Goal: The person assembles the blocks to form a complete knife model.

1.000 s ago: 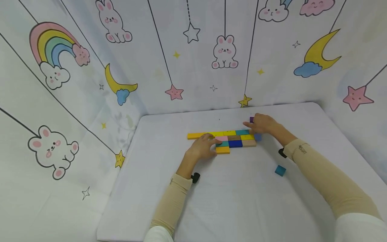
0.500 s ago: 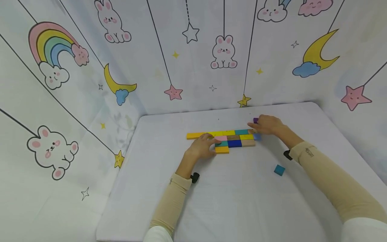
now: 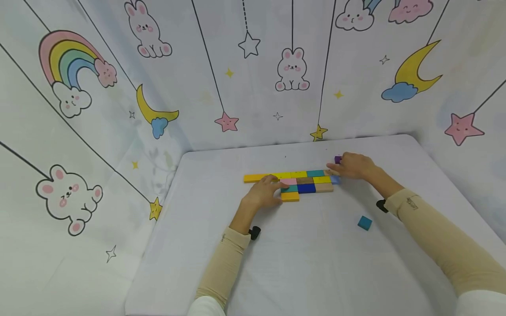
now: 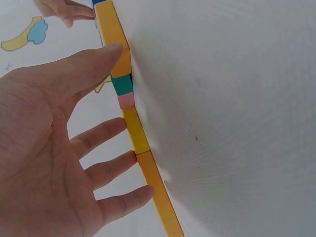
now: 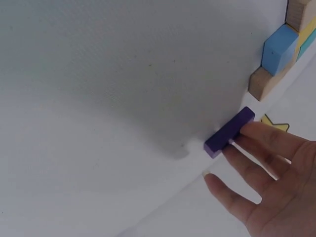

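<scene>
On the white table lies a flat patch of coloured blocks (image 3: 306, 188), edge to edge in rows. My left hand (image 3: 262, 192) rests at its left end with fingers spread. In the left wrist view the thumb touches an orange block (image 4: 111, 27), and fingertips meet a yellow block (image 4: 137, 131) and a long orange block (image 4: 163, 197). My right hand (image 3: 356, 166) is beyond the patch's right end. Its fairly straight fingertips touch a small purple block (image 5: 229, 132), which lies apart from the patch, near a light blue block (image 5: 280, 49) and a wooden block (image 5: 261, 83).
A loose teal block (image 3: 365, 223) lies on the table (image 3: 308, 263) nearer to me, right of centre. Behind and beside the table hangs a white cloth backdrop (image 3: 257, 96) printed with rabbits, stars and moons.
My right hand has moved to the right and slightly nearer, and the purple block has shifted right with it. The left hand stays in place on the patch.
</scene>
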Demonstrator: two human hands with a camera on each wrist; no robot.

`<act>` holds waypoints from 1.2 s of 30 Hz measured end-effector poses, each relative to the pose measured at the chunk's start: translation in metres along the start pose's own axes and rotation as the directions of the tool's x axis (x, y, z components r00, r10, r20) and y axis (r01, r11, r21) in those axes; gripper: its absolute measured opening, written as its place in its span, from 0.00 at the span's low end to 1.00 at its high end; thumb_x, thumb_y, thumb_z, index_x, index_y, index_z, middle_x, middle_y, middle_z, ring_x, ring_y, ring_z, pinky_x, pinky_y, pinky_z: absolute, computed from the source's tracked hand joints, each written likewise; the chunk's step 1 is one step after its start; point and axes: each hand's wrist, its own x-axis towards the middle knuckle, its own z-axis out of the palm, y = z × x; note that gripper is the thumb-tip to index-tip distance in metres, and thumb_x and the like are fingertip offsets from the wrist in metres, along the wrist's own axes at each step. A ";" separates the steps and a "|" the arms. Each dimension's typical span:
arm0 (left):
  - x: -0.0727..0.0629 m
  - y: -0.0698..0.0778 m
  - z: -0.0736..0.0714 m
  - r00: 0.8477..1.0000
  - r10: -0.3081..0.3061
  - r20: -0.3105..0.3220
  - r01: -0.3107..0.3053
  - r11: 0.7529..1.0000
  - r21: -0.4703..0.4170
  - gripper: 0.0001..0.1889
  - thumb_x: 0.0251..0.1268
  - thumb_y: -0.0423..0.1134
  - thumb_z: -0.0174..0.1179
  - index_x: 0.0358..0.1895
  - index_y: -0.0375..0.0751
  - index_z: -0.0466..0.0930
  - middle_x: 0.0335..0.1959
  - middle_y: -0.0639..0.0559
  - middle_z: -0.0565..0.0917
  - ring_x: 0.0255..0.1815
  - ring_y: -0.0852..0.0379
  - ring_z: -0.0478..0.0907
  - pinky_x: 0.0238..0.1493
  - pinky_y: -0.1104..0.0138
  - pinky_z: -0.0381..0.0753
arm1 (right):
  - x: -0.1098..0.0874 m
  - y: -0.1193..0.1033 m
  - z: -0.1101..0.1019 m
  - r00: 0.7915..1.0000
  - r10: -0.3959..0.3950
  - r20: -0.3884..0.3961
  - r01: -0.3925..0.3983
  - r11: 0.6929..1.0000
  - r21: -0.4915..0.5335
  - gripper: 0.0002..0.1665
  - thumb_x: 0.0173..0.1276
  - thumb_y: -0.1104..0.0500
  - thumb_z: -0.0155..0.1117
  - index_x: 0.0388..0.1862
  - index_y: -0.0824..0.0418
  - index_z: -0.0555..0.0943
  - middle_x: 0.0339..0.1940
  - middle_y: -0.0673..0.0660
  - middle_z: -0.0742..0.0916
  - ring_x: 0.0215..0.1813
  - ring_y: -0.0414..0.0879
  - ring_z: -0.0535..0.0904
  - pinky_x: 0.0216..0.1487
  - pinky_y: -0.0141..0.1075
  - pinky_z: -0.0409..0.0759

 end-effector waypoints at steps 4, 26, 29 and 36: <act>-0.001 0.000 0.000 1.000 0.008 -0.002 -0.008 1.000 -0.007 0.30 0.74 0.51 0.65 0.76 0.69 0.71 0.81 0.51 0.63 0.80 0.48 0.61 0.76 0.51 0.69 | -0.001 0.003 0.002 1.000 -0.010 -0.002 0.010 1.000 -0.021 0.47 0.79 0.28 0.46 0.44 0.73 0.85 0.44 0.68 0.84 0.35 0.55 0.79 0.37 0.50 0.85; 0.001 -0.005 0.002 1.000 0.018 0.000 -0.018 1.000 0.000 0.28 0.75 0.53 0.63 0.76 0.71 0.71 0.80 0.51 0.63 0.81 0.47 0.59 0.78 0.49 0.66 | -0.026 0.010 0.005 0.999 -0.047 -0.025 0.046 0.998 -0.039 0.52 0.76 0.25 0.49 0.55 0.74 0.84 0.58 0.75 0.83 0.48 0.62 0.84 0.47 0.59 0.87; 0.005 -0.007 0.003 1.000 0.017 0.010 -0.017 1.000 -0.002 0.29 0.75 0.53 0.63 0.76 0.72 0.70 0.81 0.51 0.62 0.81 0.46 0.58 0.78 0.48 0.65 | -0.028 0.011 0.006 0.998 -0.048 -0.028 0.046 0.998 -0.048 0.52 0.75 0.23 0.49 0.53 0.73 0.85 0.57 0.74 0.83 0.47 0.62 0.84 0.45 0.59 0.87; 0.009 -0.008 0.007 1.000 0.025 0.012 -0.025 1.000 0.011 0.29 0.75 0.53 0.62 0.77 0.71 0.69 0.81 0.50 0.63 0.81 0.47 0.58 0.79 0.49 0.64 | -0.036 0.015 0.010 0.997 -0.067 -0.038 0.064 0.995 -0.072 0.47 0.77 0.28 0.52 0.55 0.73 0.85 0.59 0.76 0.82 0.52 0.67 0.84 0.50 0.62 0.86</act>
